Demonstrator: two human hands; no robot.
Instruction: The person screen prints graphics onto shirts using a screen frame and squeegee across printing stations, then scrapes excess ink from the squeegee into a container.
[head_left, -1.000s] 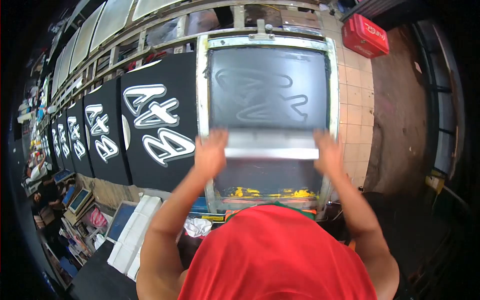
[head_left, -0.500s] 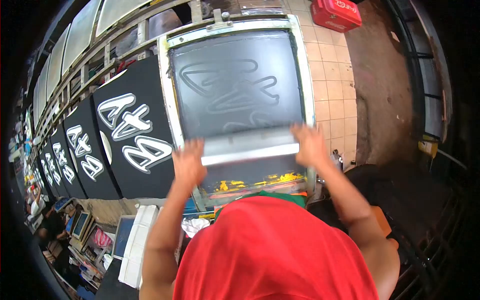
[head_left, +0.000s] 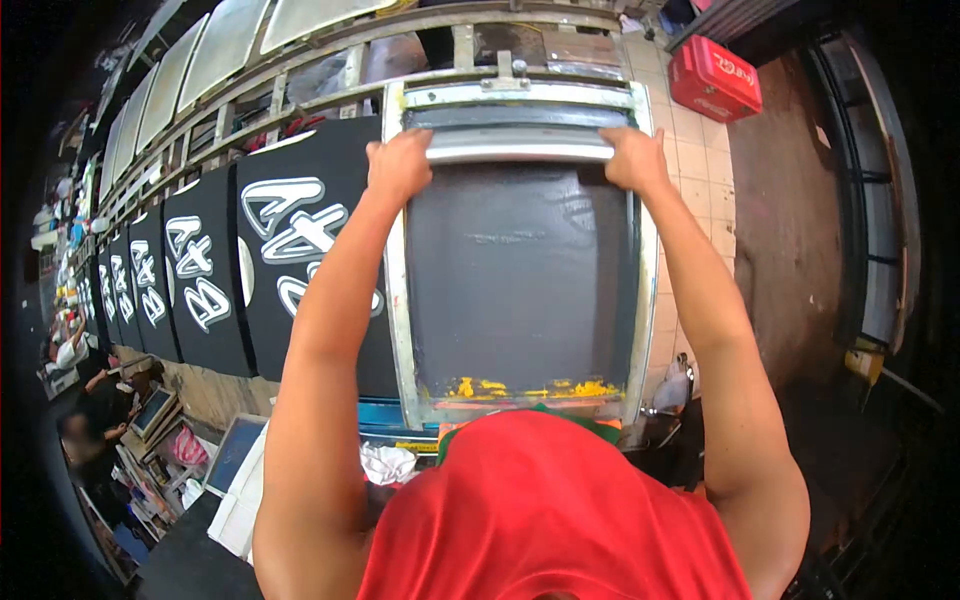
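fingers of both our hands are curled closed around the squeegee near the screen frame's far end; uneven pressure might streak ink.

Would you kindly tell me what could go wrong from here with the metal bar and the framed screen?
The metal bar, held at its ends by the left hand and the right hand, is close to the far side of the frame and might knock it. If pulled all the way back, it could pick up the yellow smears at the near end.
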